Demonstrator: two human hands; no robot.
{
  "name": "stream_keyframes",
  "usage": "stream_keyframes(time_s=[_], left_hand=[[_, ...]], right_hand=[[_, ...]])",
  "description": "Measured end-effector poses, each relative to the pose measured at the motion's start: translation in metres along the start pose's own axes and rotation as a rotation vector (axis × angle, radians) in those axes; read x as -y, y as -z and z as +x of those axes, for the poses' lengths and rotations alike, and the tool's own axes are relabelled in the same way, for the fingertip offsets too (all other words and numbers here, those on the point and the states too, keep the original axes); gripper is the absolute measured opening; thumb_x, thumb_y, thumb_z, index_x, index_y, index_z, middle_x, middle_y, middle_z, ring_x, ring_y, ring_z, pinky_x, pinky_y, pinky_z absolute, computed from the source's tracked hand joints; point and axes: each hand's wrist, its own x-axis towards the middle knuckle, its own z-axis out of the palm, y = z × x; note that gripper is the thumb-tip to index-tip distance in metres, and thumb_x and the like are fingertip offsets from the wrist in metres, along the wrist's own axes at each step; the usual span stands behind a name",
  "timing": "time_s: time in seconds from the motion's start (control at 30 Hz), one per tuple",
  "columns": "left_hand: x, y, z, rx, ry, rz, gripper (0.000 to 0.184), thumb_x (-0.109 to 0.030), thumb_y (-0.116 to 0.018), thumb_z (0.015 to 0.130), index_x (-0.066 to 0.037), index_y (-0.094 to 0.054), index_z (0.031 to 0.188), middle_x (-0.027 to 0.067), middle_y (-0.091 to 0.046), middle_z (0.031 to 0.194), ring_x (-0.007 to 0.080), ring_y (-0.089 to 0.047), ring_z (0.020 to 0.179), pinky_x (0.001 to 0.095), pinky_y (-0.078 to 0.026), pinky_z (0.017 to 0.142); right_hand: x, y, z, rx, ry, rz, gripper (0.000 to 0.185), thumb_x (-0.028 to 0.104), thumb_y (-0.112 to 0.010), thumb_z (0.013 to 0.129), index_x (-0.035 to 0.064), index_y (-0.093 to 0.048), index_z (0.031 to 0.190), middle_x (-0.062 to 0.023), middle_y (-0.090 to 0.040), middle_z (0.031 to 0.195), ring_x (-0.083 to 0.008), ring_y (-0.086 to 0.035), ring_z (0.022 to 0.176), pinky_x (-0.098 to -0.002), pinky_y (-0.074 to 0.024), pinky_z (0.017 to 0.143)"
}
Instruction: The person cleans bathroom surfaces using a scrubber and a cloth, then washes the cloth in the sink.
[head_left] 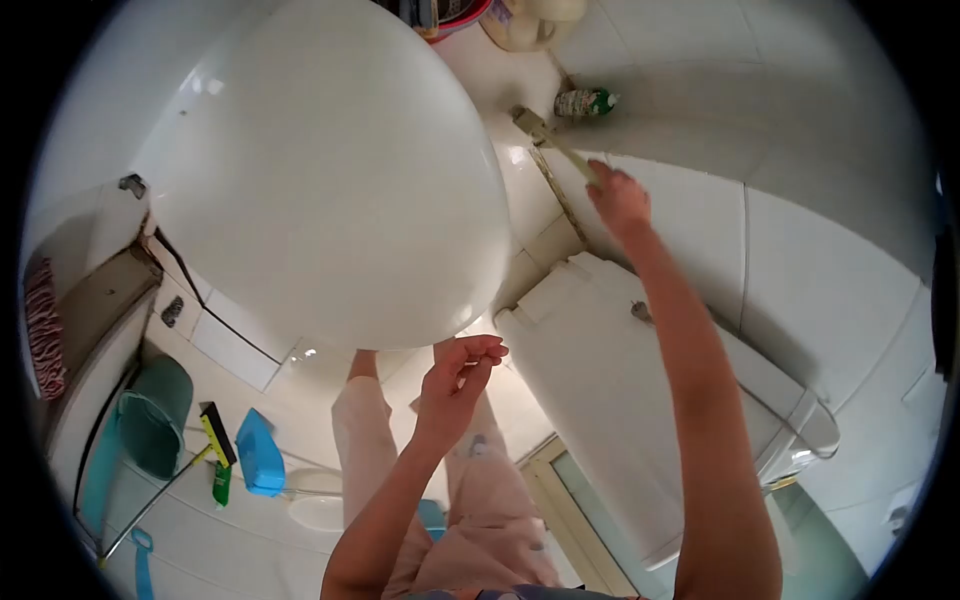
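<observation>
My right hand (622, 203) is wrapped round the pale handle of a brush (563, 148). The block-shaped brush head (528, 121) is at the far end, by the white ledge and the tiled wall; whether its bristles touch the surface is hard to tell. Just beyond stands a can with a green top (586, 102). Low in the middle, my left hand (458, 387) is raised in front of my legs, fingers curled in towards the thumb, and nothing shows in it. It is nearest the lower edge of a large, glossy white rounded body (340, 180).
A white box-shaped appliance (620, 390) with a hose stands below my right arm. At lower left are a green bucket (158, 415), a squeegee (215, 434) and a blue dustpan (260, 455). A large plastic jug (533, 20) stands at the top beside a red-rimmed basin (465, 18).
</observation>
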Motion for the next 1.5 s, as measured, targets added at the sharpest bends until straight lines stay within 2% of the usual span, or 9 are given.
stream_keyframes(time_s=[0.17,0.3,0.4,0.5,0.6,0.9,1.13,1.27,1.5], left_hand=[[-0.001,-0.022,0.028,0.018,0.071,0.026,0.023,0.000,-0.044,0.089,-0.002,-0.053,0.109,0.0053,-0.059,0.101,0.0138,-0.054,0.097,0.0282,-0.041,0.088],[-0.006,-0.043,0.051,0.017,0.068,0.016,0.022,-0.002,-0.046,0.090,-0.002,-0.053,0.110,0.0055,-0.059,0.103,0.0139,-0.055,0.097,0.0278,-0.043,0.086],[-0.007,-0.060,0.064,-0.004,0.030,-0.022,0.022,-0.003,-0.047,0.089,-0.003,-0.054,0.110,0.0044,-0.061,0.103,0.0119,-0.056,0.095,0.0252,-0.043,0.081],[-0.009,-0.074,0.072,0.001,0.003,-0.048,0.022,-0.002,-0.048,0.088,-0.004,-0.054,0.110,0.0038,-0.061,0.104,0.0110,-0.057,0.094,0.0239,-0.042,0.078],[-0.012,-0.081,0.072,0.036,0.019,-0.023,0.022,-0.005,-0.048,0.090,-0.004,-0.053,0.111,0.0041,-0.060,0.104,0.0116,-0.055,0.096,0.0254,-0.043,0.082],[0.000,-0.061,0.031,0.038,0.063,0.080,0.021,-0.006,-0.049,0.090,-0.004,-0.054,0.110,0.0028,-0.060,0.102,0.0103,-0.055,0.094,0.0247,-0.044,0.078],[-0.002,0.002,-0.038,0.024,0.044,0.213,0.022,-0.008,-0.048,0.089,-0.006,-0.054,0.110,0.0022,-0.060,0.102,0.0120,-0.055,0.091,0.0267,-0.046,0.076],[-0.005,0.056,-0.097,-0.124,0.055,0.204,0.023,-0.004,-0.047,0.089,-0.006,-0.053,0.111,0.0014,-0.059,0.103,0.0107,-0.055,0.094,0.0261,-0.043,0.082],[0.056,0.137,-0.233,-0.587,-0.067,0.144,0.023,-0.006,-0.050,0.088,-0.004,-0.054,0.110,0.0052,-0.061,0.101,0.0121,-0.055,0.094,0.0251,-0.042,0.082]], right_hand=[[-0.027,0.019,0.102,0.073,0.196,-0.555,0.043,0.015,-0.051,0.084,0.0342,-0.051,0.123,-0.0079,-0.059,0.102,-0.0233,-0.059,0.095,-0.0424,-0.0458,0.081],[-0.059,0.023,0.136,0.148,0.285,-0.678,0.046,0.008,-0.048,0.084,0.0358,-0.053,0.120,-0.0057,-0.057,0.109,-0.0215,-0.054,0.104,-0.0517,-0.0319,0.094],[-0.072,0.032,0.146,0.315,0.127,-0.937,0.047,0.009,-0.049,0.084,0.0325,-0.049,0.124,-0.0056,-0.054,0.115,-0.0209,-0.047,0.113,-0.0566,-0.0259,0.097],[-0.073,0.047,0.143,0.408,-0.044,-1.049,0.050,0.020,-0.049,0.089,0.0212,-0.035,0.136,-0.0060,-0.036,0.139,-0.0226,-0.032,0.129,-0.0570,-0.0228,0.102],[-0.091,0.038,0.146,0.286,-0.030,-1.115,0.050,0.022,-0.048,0.089,0.0199,-0.033,0.137,-0.0058,-0.031,0.142,-0.0234,-0.025,0.132,-0.0567,-0.0208,0.103],[-0.067,0.037,0.114,0.128,0.169,-0.712,0.030,0.009,-0.048,0.086,0.0128,-0.054,0.116,-0.0068,-0.044,0.131,-0.0228,-0.042,0.121,-0.0428,-0.0377,0.096],[-0.036,-0.010,-0.003,0.107,0.386,-0.294,0.034,0.004,-0.051,0.077,0.0188,-0.057,0.107,-0.0056,-0.054,0.099,-0.0240,-0.051,0.097,-0.0367,-0.0475,0.078],[-0.001,-0.028,-0.089,0.333,0.248,-0.136,0.031,0.007,-0.052,0.082,0.0172,-0.057,0.111,-0.0081,-0.055,0.112,-0.0268,-0.050,0.104,-0.0367,-0.0428,0.088],[0.058,-0.063,-0.245,0.473,0.349,0.093,0.030,0.011,-0.053,0.084,0.0171,-0.058,0.113,-0.0117,-0.057,0.107,-0.0302,-0.052,0.102,-0.0373,-0.0411,0.089]])
